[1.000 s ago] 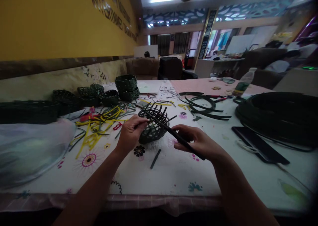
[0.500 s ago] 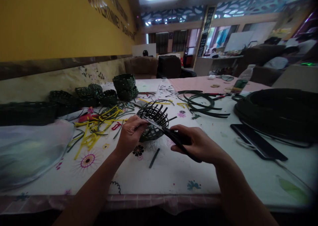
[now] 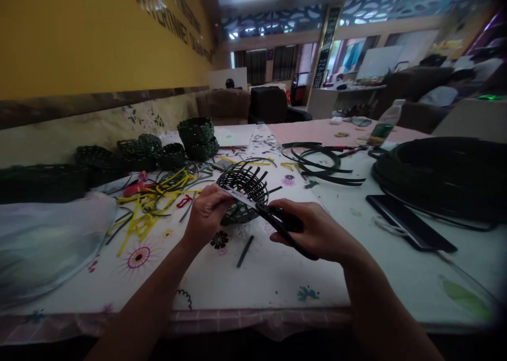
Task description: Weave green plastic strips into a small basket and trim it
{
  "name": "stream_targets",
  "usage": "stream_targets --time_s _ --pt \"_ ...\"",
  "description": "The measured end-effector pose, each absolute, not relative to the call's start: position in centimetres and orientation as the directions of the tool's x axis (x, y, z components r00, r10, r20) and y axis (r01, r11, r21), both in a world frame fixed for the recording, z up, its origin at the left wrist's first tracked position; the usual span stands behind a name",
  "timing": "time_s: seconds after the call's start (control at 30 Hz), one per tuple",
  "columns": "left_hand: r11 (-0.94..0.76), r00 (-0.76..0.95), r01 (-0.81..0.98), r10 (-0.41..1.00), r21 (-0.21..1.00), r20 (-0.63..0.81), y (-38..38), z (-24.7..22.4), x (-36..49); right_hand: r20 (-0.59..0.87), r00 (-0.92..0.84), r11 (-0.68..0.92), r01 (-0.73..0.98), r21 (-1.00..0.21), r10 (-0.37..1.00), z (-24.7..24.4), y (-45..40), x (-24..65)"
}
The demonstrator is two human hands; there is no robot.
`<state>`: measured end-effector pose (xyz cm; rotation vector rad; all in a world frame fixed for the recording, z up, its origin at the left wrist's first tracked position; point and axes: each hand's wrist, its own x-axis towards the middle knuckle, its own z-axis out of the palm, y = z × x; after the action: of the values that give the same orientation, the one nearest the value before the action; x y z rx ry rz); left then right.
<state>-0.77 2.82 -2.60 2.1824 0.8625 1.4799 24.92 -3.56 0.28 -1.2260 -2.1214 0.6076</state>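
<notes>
A small dark green woven basket (image 3: 255, 189) stands on the table in front of me, with loose strip ends sticking up around its rim. My left hand (image 3: 209, 207) is closed in a pinch at the basket's near left edge; the fingers cover whatever strip is between them. Black-handled scissors (image 3: 279, 223) are in my right hand (image 3: 312, 226), fingers wrapped round the handles. Their metal blades reach left across the near side of the basket, with the tips at my left fingertips. A short cut strip (image 3: 245, 251) lies on the tablecloth below the basket.
Yellow and green strip scraps (image 3: 158, 197) are heaped at left, beside a clear plastic bag (image 3: 51, 244). Finished woven baskets (image 3: 197, 138) stand behind them. On the right are strip loops (image 3: 317, 160), a bottle (image 3: 386, 123), a large dark coil (image 3: 439, 181) and a dark flat device (image 3: 410, 223).
The view has shifted very slightly. Both hands, the scissors and the basket keep nearly the same places, with the blades still at my left fingertips.
</notes>
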Motion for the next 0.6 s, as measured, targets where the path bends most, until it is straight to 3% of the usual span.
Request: stream_targets --time_s 0.6 --pt "-0.718 0.233 0.273 0.695 0.640 0.680 2.78 -2.57 -0.93 0.294 -0.387 0.482 0.618 -0.621 0.874 0.37 -3.61 24.47"
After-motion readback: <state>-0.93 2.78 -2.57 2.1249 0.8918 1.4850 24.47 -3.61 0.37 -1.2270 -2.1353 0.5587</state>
